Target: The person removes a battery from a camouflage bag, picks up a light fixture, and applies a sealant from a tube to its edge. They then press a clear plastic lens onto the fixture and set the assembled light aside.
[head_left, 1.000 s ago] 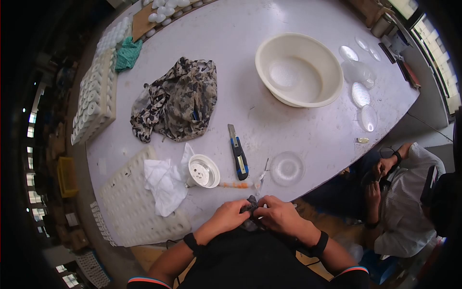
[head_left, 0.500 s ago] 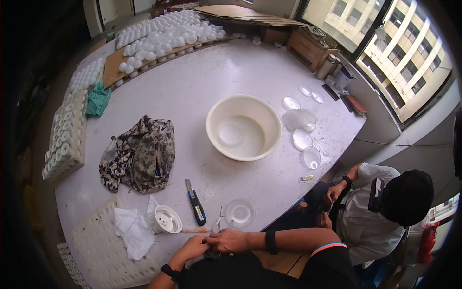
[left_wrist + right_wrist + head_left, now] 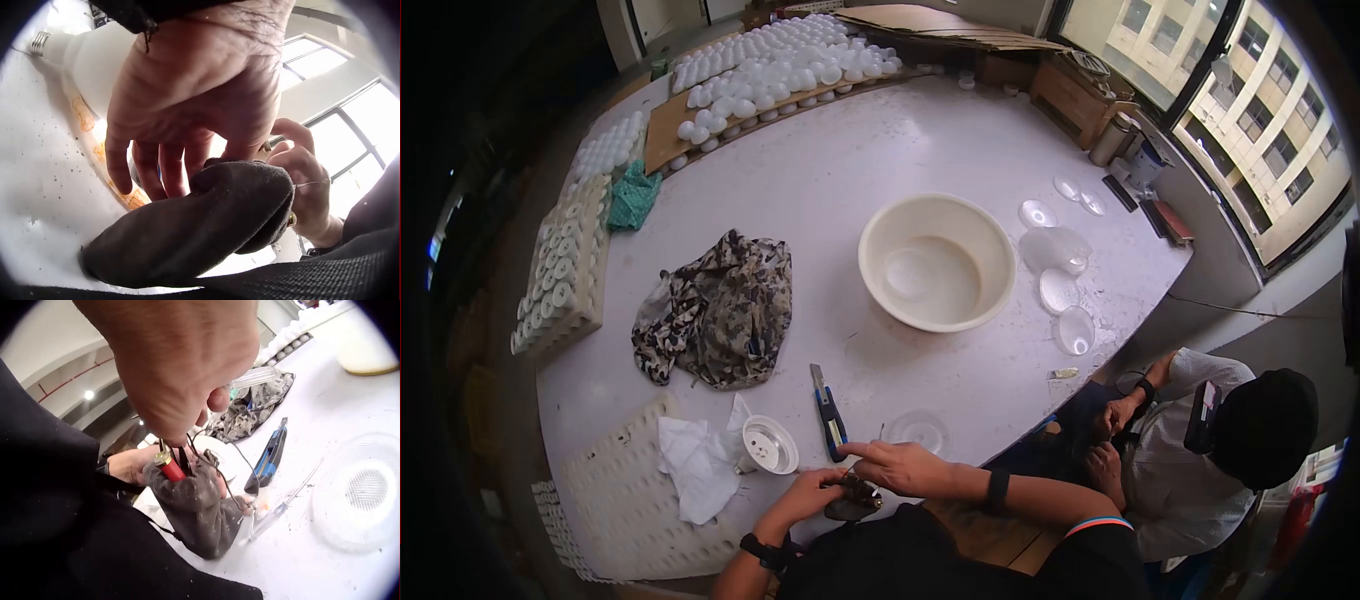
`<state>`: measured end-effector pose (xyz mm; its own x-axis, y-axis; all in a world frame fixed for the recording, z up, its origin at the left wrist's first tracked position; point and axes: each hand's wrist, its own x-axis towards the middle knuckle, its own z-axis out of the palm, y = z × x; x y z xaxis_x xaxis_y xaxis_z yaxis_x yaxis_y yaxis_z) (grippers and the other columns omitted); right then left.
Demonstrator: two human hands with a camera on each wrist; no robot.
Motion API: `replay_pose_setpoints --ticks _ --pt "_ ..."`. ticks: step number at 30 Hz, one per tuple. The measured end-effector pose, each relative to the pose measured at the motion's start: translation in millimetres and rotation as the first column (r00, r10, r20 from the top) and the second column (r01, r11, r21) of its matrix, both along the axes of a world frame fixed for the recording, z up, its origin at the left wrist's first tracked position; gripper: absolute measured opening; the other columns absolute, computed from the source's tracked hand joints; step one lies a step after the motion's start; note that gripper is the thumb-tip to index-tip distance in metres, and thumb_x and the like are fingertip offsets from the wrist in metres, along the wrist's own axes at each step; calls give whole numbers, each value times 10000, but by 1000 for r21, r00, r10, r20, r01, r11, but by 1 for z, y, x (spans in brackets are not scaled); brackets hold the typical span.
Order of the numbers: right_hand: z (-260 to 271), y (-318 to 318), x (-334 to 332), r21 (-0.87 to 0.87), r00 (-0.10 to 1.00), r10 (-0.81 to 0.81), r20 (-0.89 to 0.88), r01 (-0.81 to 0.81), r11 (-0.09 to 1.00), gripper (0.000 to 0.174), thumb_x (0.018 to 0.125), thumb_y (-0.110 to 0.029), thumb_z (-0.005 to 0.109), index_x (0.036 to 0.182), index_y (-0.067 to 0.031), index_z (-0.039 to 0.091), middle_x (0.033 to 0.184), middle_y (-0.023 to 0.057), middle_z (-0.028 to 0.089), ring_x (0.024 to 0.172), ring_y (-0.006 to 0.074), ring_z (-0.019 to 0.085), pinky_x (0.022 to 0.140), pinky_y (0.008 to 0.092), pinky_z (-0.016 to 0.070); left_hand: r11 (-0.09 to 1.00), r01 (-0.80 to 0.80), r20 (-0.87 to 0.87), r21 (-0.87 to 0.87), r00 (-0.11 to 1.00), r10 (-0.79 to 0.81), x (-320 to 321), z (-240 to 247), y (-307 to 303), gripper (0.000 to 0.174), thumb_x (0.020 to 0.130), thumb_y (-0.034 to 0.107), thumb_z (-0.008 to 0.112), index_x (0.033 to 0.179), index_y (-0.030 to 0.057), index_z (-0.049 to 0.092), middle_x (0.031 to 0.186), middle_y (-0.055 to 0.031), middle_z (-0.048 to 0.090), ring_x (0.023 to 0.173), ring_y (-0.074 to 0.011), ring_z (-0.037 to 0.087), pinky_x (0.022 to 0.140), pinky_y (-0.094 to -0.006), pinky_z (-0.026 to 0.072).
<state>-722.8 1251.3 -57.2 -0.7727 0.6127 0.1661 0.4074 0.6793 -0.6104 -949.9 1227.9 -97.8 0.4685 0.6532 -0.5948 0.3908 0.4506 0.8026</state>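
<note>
My left hand (image 3: 808,500) grips a dark grey soft pouch (image 3: 187,225) close to my body at the table's near edge. Out of its mouth sticks a red cylinder (image 3: 173,469) with a brass-coloured end. Over that mouth hovers my right hand (image 3: 905,470), its index finger stretched leftward in the head view. Thin dark cords (image 3: 215,464) loop from the pouch right at its fingertips; I cannot tell whether they pinch anything. Just beyond the hands lie a blue and black utility knife (image 3: 828,412), a clear-handled screwdriver (image 3: 275,515) and a clear round cover (image 3: 920,432).
Left of the knife lies a white lamp housing (image 3: 768,445) beside a crumpled white cloth (image 3: 698,475). A cream basin (image 3: 940,315) and a camouflage garment (image 3: 730,310) are farther back. Clear covers (image 3: 1060,290) line the right edge, near another seated person (image 3: 1180,450).
The head view has tilted up and shifted. My right hand has lifted off the pouch's side to above its mouth, index finger out; the left hand keeps its hold.
</note>
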Motion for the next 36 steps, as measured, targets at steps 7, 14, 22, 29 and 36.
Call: replay_pose_setpoints --ticks 7,14,22,29,36 --pt "2 -6 60 -776 428 -885 -184 490 398 156 947 -173 432 934 -24 476 746 83 608 554 89 528 476 195 404 963 41 -175 265 985 6 7 6 -18 247 767 103 583 985 -6 622 996 -105 645 889 -190 599 782 -290 462" --pt "-32 -5 209 -950 -264 -958 -113 312 26 117 921 -163 466 920 -47 483 852 116 621 526 75 488 367 173 303 750 121 -119 651 991 -57 33 63 -23 209 784 45 578 975 -32 608 867 -101 636 782 -147 592 686 -300 490" --pt "-3 76 392 -981 -607 -787 -114 196 -9 179 904 -204 478 971 -39 488 914 154 646 499 91 468 362 197 315 922 -231 14 311 971 239 66 83 -14 233 798 -12 522 1020 -37 585 918 -96 621 832 -148 583 727 -263 474" --pt "-12 97 289 -944 20 -980 -199 263 197 276 906 -159 510 1125 7 538 819 93 603 399 36 326 338 178 224 946 -282 92 162 958 270 83 77 15 295 778 -27 528 1071 -29 566 933 -70 647 829 -111 618 744 -249 503" --pt "-19 52 182 -973 314 -941 -128 143 180 222 876 -107 533 1066 -3 576 765 54 607 421 18 344 377 161 247 982 -94 -52 165 993 104 90 89 62 327 841 4 498 1166 5 533 998 -52 627 864 -91 581 737 -221 479"
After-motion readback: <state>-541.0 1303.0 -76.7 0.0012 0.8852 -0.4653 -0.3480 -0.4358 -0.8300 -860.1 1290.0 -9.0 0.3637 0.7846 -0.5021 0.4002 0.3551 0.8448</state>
